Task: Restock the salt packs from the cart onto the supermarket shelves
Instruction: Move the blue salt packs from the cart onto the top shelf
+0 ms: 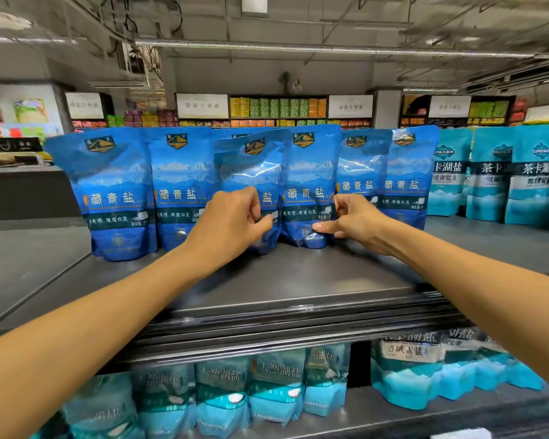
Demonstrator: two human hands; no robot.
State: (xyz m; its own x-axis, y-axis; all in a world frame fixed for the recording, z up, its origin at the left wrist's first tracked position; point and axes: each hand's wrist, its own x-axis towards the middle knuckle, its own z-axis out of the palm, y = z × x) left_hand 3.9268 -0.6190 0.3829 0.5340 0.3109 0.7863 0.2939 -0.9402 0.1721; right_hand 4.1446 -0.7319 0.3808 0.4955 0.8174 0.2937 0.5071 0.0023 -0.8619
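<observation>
Several dark blue salt packs stand upright in a row on the top shelf [298, 280]. My left hand [232, 220] pinches the lower part of a tilted blue pack [251, 172] in the middle of the row. My right hand [352, 220] holds the lower right edge of the neighbouring blue pack [308, 172], thumb on its front. More blue packs stand to the left [114, 191] and to the right [403, 175]. The cart is out of view.
Teal salt packs [488, 175] stand at the right end of the top shelf. The shelf below holds rows of teal packs [276, 388]. The top shelf's left end [29, 255] is bare metal. Other store shelving runs along the far wall.
</observation>
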